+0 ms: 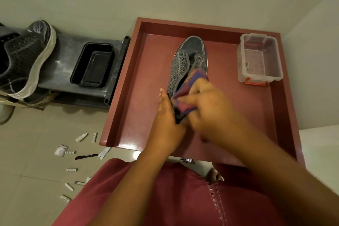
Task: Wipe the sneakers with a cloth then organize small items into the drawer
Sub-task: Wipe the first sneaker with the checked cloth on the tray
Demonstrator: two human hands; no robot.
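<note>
While the right hand point(205, 104) bunches the red-and-blue cloth point(190, 88) against the sneaker's heel end, fingers curled round it, the left hand point(166, 115) lies flat-fingered along the shoe's left side. That grey sneaker point(185, 60) sits mid-drawer, toe toward the far edge of the red drawer point(128, 97). A clear box point(259, 58) occupies the far right corner. Small items point(80, 152) scatter on the floor beyond the drawer's near left corner.

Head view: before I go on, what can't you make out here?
- Sneaker heel: hidden by both hands and the cloth.
- Right hand: motion-blurred, so its grip on the cloth is unclear.
- Second sneaker: cut off by the left edge.
- Small items on the floor: too small to read labels.
- Clear box: contents not discernible.
</note>
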